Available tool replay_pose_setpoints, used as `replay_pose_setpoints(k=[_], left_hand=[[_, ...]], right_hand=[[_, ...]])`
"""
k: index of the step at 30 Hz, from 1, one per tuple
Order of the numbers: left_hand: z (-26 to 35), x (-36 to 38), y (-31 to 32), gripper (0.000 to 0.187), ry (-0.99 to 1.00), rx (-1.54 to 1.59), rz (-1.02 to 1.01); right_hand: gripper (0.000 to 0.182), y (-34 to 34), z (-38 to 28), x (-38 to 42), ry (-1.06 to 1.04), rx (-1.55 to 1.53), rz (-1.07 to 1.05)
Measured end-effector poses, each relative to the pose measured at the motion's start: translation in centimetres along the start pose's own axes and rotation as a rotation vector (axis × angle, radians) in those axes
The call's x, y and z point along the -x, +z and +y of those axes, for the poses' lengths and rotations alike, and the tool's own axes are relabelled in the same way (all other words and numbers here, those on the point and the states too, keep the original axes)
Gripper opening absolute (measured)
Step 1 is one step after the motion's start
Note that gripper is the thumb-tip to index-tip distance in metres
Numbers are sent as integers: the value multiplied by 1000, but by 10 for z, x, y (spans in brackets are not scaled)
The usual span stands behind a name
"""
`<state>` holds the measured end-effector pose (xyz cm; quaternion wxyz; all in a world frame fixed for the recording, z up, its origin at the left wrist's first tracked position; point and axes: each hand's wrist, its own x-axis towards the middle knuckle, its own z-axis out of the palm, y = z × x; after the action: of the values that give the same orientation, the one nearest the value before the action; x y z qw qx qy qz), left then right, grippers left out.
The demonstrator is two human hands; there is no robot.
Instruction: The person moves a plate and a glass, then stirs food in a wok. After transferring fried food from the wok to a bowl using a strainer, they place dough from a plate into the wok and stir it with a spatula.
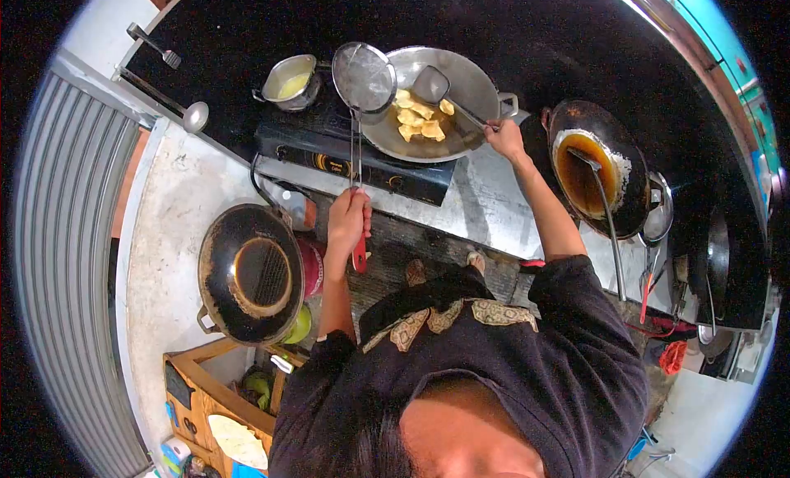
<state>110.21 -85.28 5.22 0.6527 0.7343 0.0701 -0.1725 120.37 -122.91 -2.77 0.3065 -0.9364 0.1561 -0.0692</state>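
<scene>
My left hand (350, 223) is closed round the red-ended handle of a round mesh strainer (364, 76). The strainer's bowl hangs over the left rim of a wide metal wok (473, 75) on the stove. In my right hand (504, 138) is the handle of a spatula (431, 85), whose flat blade is inside the wok. Several pale yellow pieces of food (420, 118) lie in oil in the wok, just below the blade. One small piece is close to the right of the blade. The strainer's mesh shows no food in it.
A small pot (290, 83) with yellowish liquid stands left of the wok on the gas stove (317, 160). To the right, a dark wok (568, 116) holds brown liquid and a ladle (607, 206). Another blackened wok (222, 239) sits at lower left, near a wooden cabinet (197, 355).
</scene>
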Motion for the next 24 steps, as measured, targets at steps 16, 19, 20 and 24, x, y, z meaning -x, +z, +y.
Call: replay_pose_setpoints(k=[16, 19, 20, 24], left_hand=[[-3, -5, -9, 26, 38, -10, 30], [-5, -7, -9, 26, 19, 35, 24], [-4, -7, -9, 25, 16, 34, 27], [0, -5, -7, 25, 15, 33, 26]], right_hand=[[32, -19, -22, 20, -155, -53, -100], [30, -24, -26, 33, -222, -13, -26], [29, -26, -27, 37, -237, 23, 22], [27, -33, -23, 37, -219, 63, 56]])
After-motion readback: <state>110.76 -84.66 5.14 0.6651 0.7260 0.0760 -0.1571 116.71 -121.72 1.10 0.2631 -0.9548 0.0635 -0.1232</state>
